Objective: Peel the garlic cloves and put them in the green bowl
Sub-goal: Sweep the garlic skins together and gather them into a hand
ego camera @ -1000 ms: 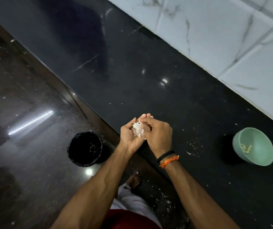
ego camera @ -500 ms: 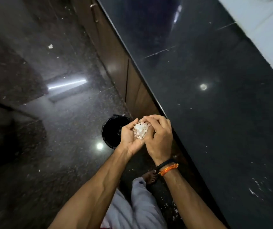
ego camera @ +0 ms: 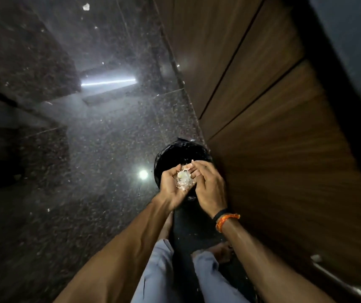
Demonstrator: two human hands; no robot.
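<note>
We have our left hand cupped palm-up around a loose heap of papery garlic skins, its grip curled and closed under them, while our right hand stands just beside it with fingers loosely spread and fingertips touching the far edge of the heap, holding nothing of its own. Both hands hang over the black-lined bin, which stands on the dark floor against the foot of the wooden cabinet front. The green bowl and the peeled cloves are out of view here, so we cannot say how many remain. The step in hand looks like dumping the waste, and to do it well we should lower the hands closer to the bin's mouth, tilt the left palm toward its middle, and sweep with the right fingers from wrist to fingertips. The skins are light and will drift, so we should move slowly and brush both palms off inside the rim.
</note>
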